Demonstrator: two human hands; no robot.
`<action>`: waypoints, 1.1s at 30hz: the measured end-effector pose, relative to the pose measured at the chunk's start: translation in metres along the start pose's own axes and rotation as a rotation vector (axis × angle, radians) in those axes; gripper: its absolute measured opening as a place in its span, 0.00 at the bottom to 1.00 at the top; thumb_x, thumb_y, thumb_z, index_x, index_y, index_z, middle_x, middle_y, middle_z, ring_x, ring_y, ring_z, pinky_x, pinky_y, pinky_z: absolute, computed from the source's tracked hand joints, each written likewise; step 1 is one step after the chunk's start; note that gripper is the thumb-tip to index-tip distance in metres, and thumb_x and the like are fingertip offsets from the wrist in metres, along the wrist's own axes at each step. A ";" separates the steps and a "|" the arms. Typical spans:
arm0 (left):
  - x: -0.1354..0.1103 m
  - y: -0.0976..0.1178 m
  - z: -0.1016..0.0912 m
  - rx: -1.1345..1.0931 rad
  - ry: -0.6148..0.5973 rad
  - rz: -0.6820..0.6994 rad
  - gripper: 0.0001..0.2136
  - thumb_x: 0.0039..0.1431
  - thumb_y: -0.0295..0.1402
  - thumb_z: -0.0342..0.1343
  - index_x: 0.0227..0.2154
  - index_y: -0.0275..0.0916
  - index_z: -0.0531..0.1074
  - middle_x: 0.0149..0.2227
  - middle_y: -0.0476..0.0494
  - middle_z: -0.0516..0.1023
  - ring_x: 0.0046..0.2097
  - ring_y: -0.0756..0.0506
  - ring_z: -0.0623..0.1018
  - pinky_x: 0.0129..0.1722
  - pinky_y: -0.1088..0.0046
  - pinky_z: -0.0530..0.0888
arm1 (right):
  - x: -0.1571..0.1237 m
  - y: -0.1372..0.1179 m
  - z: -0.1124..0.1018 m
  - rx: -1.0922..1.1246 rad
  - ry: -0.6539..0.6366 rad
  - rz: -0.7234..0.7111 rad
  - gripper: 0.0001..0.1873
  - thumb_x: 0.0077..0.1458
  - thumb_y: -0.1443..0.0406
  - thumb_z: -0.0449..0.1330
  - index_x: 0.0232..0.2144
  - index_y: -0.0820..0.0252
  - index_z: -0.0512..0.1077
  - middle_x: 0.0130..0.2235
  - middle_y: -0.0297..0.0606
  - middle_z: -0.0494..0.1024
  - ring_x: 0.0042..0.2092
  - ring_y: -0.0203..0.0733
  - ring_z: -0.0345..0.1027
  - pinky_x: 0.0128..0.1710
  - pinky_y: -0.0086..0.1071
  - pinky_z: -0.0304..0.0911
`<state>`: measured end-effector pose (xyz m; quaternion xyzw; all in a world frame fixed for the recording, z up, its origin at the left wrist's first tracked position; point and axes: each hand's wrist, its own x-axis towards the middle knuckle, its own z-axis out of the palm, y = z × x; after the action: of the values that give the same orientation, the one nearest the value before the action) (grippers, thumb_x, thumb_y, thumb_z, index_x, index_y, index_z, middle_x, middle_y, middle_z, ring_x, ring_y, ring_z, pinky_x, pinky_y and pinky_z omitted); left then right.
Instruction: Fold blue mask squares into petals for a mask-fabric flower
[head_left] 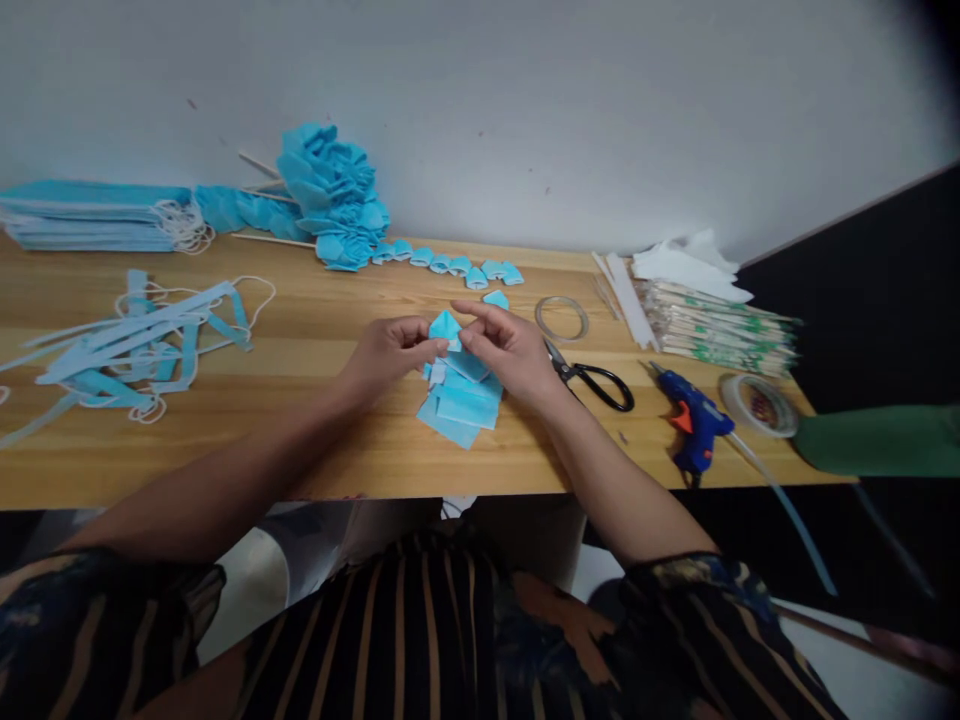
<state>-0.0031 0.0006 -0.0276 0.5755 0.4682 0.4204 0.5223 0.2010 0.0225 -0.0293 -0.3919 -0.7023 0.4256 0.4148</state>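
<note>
Between my two hands is a small folded piece of blue fabric (pixel 445 328), peaked at the top. My left hand (pixel 390 352) pinches its left side between thumb and fingers. At its right side, my right hand (pixel 510 350) has the thumb and fingers closed on the piece, with the index finger stretched out above it. Cut blue fabric squares (pixel 466 398) lie in a loose pile on the table just below my hands. Behind my right hand lies another folded blue piece (pixel 496 299). Black-handled scissors (pixel 600 384) rest right of my right hand, partly hidden by it.
Folded blue petals (pixel 441 263) line the back, by blue fabric flowers (pixel 330 190) on sticks. Stacked face masks (pixel 97 215) and cut mask strips (pixel 150 345) lie left. Right are a tape ring (pixel 562 318), wrapped bundles (pixel 720 325), a blue glue gun (pixel 696 425) and a tape roll (pixel 759 406).
</note>
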 end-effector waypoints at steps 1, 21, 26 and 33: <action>0.000 0.000 -0.001 0.010 0.017 0.003 0.12 0.50 0.41 0.67 0.23 0.38 0.74 0.24 0.50 0.75 0.26 0.53 0.71 0.28 0.78 0.68 | 0.001 -0.002 -0.007 -0.013 0.035 -0.012 0.19 0.61 0.60 0.62 0.54 0.54 0.78 0.32 0.32 0.79 0.32 0.36 0.70 0.34 0.33 0.66; -0.003 0.005 0.004 0.035 0.086 -0.032 0.10 0.55 0.38 0.62 0.23 0.38 0.73 0.26 0.47 0.79 0.26 0.51 0.73 0.28 0.75 0.71 | -0.067 0.002 -0.084 -1.274 -0.051 0.047 0.11 0.69 0.62 0.59 0.44 0.58 0.81 0.44 0.44 0.84 0.45 0.48 0.75 0.34 0.36 0.54; -0.003 0.006 0.004 0.030 0.082 -0.032 0.11 0.54 0.39 0.62 0.23 0.38 0.73 0.27 0.47 0.80 0.26 0.51 0.73 0.28 0.75 0.71 | -0.064 0.004 -0.082 -1.318 -0.019 0.051 0.13 0.70 0.61 0.57 0.38 0.58 0.81 0.40 0.42 0.83 0.42 0.45 0.74 0.32 0.35 0.50; -0.002 0.001 0.002 0.016 0.061 -0.031 0.12 0.52 0.42 0.64 0.24 0.38 0.73 0.27 0.47 0.81 0.26 0.51 0.73 0.28 0.75 0.71 | -0.064 0.006 -0.080 -1.381 -0.018 0.025 0.16 0.71 0.62 0.54 0.36 0.58 0.79 0.38 0.41 0.82 0.39 0.43 0.73 0.30 0.36 0.44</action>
<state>-0.0017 -0.0018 -0.0265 0.5594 0.4959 0.4258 0.5097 0.2976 -0.0119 -0.0274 -0.5706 -0.8115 -0.1111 0.0595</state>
